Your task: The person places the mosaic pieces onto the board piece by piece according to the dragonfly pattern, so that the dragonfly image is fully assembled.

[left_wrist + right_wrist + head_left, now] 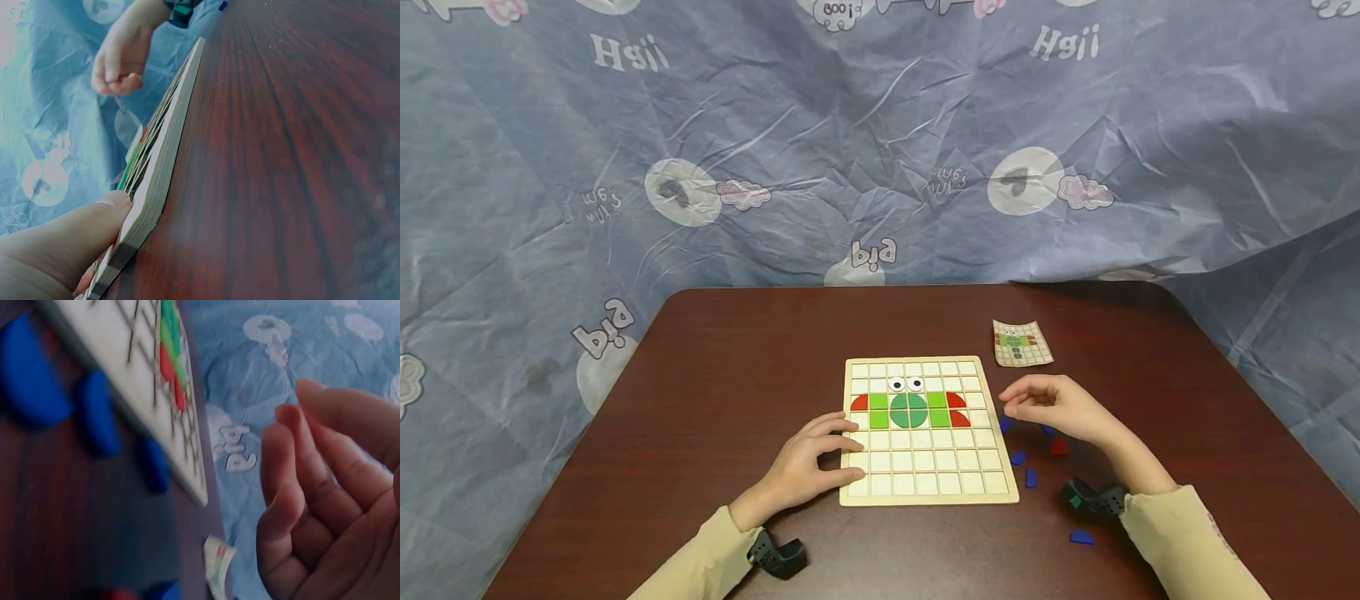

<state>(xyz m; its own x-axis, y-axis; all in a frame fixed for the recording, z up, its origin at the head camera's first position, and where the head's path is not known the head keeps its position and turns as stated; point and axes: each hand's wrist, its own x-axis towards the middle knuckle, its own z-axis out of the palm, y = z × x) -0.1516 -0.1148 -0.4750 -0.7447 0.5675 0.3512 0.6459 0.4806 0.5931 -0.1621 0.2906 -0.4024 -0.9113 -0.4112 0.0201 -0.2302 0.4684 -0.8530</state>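
A pale square grid board (925, 483) lies on the table, bearing green square tiles (878, 408), a darker green circle (909, 410) made of quarter pieces, red quarter-round pieces (957, 401) and two round eyes (914, 383). My left hand (808, 458) rests on the board's left edge with its fingers spread. In the left wrist view the thumb (94, 228) touches the rim. Just off the board's right side hovers my right hand (1060, 407), its fingers loosely bent. Nothing shows between thumb and fingers in the right wrist view. Blue pieces (97, 412) lie below that hand.
Behind the right hand is a small paper card (1022, 344) printed with a similar grid picture. A red piece (1059, 447) lies among the loose blue ones, and another blue piece (1082, 537) is nearer the front. A blue patterned cloth (880, 150) hangs behind the dark wooden table (737, 358).
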